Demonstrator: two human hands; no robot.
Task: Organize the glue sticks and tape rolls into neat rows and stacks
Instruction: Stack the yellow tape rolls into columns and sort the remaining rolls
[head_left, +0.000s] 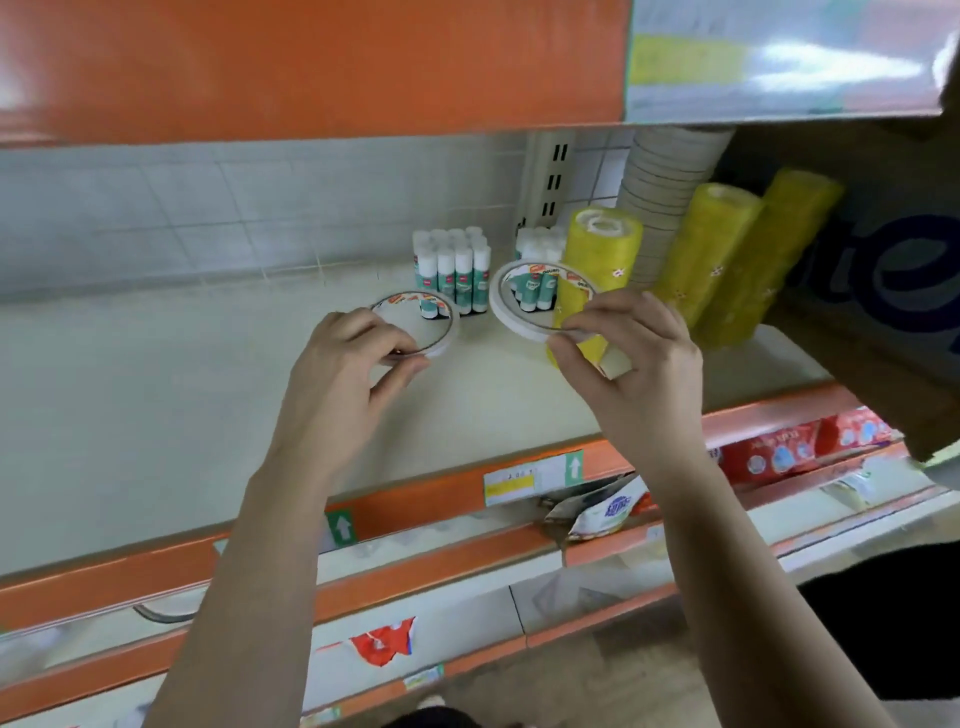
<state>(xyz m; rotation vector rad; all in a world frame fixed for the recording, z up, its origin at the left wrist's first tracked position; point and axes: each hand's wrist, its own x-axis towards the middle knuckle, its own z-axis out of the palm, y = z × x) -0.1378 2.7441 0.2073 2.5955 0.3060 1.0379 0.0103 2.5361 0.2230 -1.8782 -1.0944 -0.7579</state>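
Note:
My left hand (353, 364) pinches a thin white tape roll (439, 347) by its near rim, held just above the white shelf (156, 395). In my right hand (628, 358) a second white tape roll (501, 306) is pinched at its lower right rim and tilted up on edge. Behind the two rolls stand two tight groups of white-capped glue sticks, one (452, 265) to the left and one (540, 244) partly hidden by the right roll. To the right, yellow wrapped tape stacks (602, 260) lean on the shelf beside a tall column of beige tape rolls (660, 192).
An orange shelf (311, 67) hangs close overhead. A cardboard box (883, 291) juts in at the right. The shelf's orange front edge (426, 499) carries price tags. Lower shelves hold red packets (789, 447) and a white bag (602, 514).

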